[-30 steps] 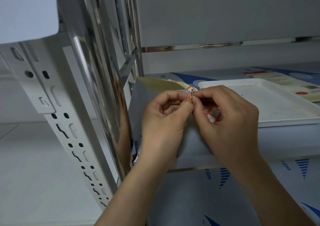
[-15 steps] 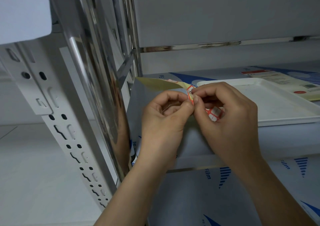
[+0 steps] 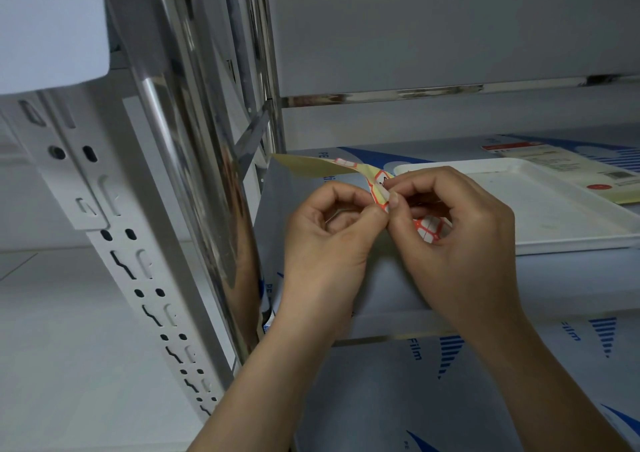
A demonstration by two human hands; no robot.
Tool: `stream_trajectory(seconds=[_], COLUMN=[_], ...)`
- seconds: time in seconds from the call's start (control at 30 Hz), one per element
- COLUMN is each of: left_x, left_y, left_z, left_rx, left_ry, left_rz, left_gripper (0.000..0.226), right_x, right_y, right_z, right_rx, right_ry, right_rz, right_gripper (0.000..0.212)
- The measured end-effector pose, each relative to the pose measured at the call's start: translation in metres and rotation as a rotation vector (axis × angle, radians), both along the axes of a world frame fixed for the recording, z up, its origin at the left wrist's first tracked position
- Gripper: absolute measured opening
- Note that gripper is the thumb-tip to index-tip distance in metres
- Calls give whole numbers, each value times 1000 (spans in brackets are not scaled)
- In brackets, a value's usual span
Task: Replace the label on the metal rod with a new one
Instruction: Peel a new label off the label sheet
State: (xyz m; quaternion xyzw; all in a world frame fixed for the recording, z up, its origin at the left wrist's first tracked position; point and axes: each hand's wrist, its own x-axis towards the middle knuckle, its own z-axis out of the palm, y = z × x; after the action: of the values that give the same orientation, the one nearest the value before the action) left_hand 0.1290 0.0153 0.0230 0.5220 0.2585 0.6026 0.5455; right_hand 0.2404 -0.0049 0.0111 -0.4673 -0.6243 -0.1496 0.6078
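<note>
A: Head view: the left hand (image 3: 332, 240) and the right hand (image 3: 460, 240) both pinch the label sheet (image 3: 375, 188), just right of the metal rod (image 3: 194, 188).

B: Risk?

A: I'd guess a label tears or curls onto itself while peeling.

B: Surroundings?

A: A white tray (image 3: 561, 216) on a film-covered shelf (image 3: 415, 399).

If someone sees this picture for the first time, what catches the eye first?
In the centre, the left hand and the right hand pinch a yellow label sheet with red-bordered stickers. To their left rises a shiny metal rod. Behind the hands, a white tray lies on the shelf.
</note>
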Motion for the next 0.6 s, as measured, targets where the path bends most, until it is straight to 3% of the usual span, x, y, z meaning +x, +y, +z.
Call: stream_trajectory(seconds=[0.47, 0.6], left_x=[0, -1], left_y=[2, 2], left_z=[-2, -2], left_rx=[-3, 1], left_ry=[12, 10], left_rz=[32, 23], left_gripper=[8, 6], right_x=[0, 1], right_y=[-1, -1], right_z=[1, 1], right_rx=[-22, -37], right_ry=[78, 97], right_rz=[44, 50], right_gripper=[20, 11])
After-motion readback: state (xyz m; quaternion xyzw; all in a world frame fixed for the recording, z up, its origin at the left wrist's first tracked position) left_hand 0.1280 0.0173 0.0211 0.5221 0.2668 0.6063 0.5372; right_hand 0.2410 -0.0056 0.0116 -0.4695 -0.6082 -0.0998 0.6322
